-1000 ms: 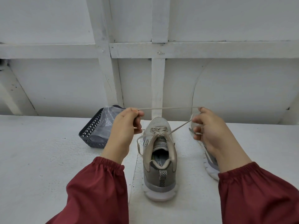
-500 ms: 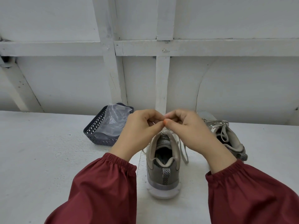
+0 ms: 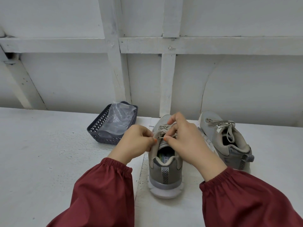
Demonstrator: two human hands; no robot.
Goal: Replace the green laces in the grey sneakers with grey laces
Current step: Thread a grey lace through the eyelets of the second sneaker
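A grey sneaker (image 3: pixel 165 174) stands on the white table, heel toward me, with a grey lace (image 3: pixel 162 128) threaded through it. My left hand (image 3: pixel 136 143) pinches one part of that lace at the shoe's left side. My right hand (image 3: pixel 186 141) pinches another part over the tongue, its fingers hiding much of the knot. The two hands almost touch. A second grey sneaker (image 3: pixel 227 140) with a tied grey lace stands to the right, toe away from me. No green lace is visible.
A dark plastic mesh basket (image 3: pixel 98 130) holding a clear plastic bag (image 3: pixel 118 117) sits on the table to the left of the shoes. A white panelled wall (image 3: pixel 164 71) rises right behind the shoes. Dark red sleeves cover both forearms.
A second ago my hands held the lace ends stretched wide apart. They have come together over the near sneaker and dropped lower onto the laces at its tongue.
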